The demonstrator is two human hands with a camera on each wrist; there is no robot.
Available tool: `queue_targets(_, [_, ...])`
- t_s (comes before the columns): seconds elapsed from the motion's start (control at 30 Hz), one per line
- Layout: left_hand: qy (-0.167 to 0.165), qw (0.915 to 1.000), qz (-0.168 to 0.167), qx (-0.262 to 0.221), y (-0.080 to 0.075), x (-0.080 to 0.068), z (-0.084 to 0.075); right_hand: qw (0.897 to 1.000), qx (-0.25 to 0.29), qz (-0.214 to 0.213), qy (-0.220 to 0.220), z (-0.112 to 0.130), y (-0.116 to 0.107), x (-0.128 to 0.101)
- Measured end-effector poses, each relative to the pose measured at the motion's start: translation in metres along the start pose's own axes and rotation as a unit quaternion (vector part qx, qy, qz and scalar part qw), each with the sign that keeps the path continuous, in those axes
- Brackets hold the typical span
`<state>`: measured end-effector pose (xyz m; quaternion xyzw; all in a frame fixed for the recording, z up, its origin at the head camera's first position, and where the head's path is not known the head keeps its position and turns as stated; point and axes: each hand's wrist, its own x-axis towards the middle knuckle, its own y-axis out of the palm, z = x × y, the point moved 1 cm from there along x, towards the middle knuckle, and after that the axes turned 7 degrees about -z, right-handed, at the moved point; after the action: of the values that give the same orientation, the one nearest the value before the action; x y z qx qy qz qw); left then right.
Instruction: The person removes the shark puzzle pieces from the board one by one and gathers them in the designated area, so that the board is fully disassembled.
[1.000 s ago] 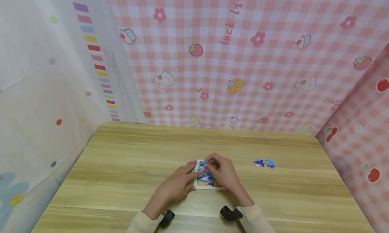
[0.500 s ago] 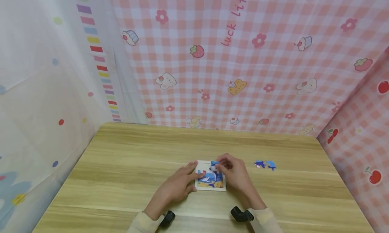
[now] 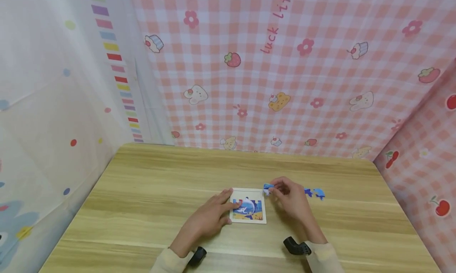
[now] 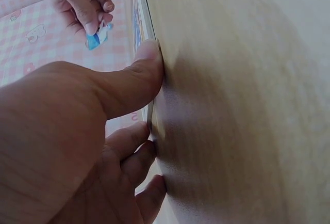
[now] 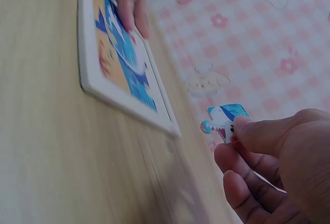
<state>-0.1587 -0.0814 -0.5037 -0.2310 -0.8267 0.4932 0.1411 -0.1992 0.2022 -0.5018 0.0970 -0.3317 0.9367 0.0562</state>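
Note:
A small white-framed jigsaw board point(image 3: 249, 209) point(image 5: 124, 74) with a blue sea picture lies on the wooden table point(image 3: 142, 186). My left hand point(image 3: 213, 213) point(image 4: 118, 115) rests on the table at the board's left edge, thumb and fingers touching the frame point(image 4: 142, 33). My right hand point(image 3: 290, 198) point(image 5: 278, 167) hovers just right of the board's far corner and pinches a blue puzzle piece point(image 3: 268, 188) point(image 5: 225, 121) point(image 4: 98, 35) between thumb and fingers. Part of the board's top is bare white.
Two loose blue puzzle pieces point(image 3: 315, 193) lie on the table right of my right hand. Pink checked cloth point(image 3: 285, 87) walls the back and right, pale dotted cloth point(image 3: 53, 107) the left. Black wrist mounts point(image 3: 297, 247) sit near the front edge.
My right hand lifted a blue piece off the board and moved it to the right, away from the board. The left hand stayed at the board's left edge.

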Motion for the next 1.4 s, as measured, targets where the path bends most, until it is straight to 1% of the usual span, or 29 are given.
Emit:
queue_targets(0.17, [0.000, 1.0000, 0.000, -0.001, 0.000, 0.000, 0.000, 1.000, -0.012, -0.008, 0.016, -0.009, -0.010, 0.004])
queue_targets(0.33, [0.003, 1.0000, 0.000, -0.002, 0.001, 0.000, 0.001, 0.999, -0.030, -0.004, 0.031, -0.019, -0.019, 0.006])
queue_targets(0.57, [0.003, 0.9999, -0.005, -0.009, 0.000, -0.001, 0.000, 0.999, -0.028, -0.017, 0.015, -0.034, -0.031, 0.009])
queue_targets(0.73, [0.002, 1.0000, -0.004, -0.004, -0.001, 0.000, 0.000, 0.999, -0.039, -0.024, 0.012, -0.040, -0.038, 0.011])
queue_targets(1.0, [0.001, 1.0000, -0.002, -0.002, 0.000, 0.000, 0.001, 0.997, -0.066, -0.019, 0.020, -0.047, -0.045, 0.012])
queue_targets(1.1, [0.000, 1.0000, -0.002, -0.002, 0.000, 0.000, 0.002, 0.996, -0.080, -0.022, 0.014, -0.049, -0.046, 0.012])
queue_targets(1.3, [-0.001, 1.0000, -0.001, -0.003, 0.001, 0.000, 0.002, 0.993, -0.114, -0.031, -0.017, -0.052, -0.044, 0.011])
queue_targets(1.4, [-0.001, 1.0000, -0.001, -0.005, 0.001, -0.001, 0.002, 0.991, -0.130, -0.029, -0.026, -0.052, -0.044, 0.010])
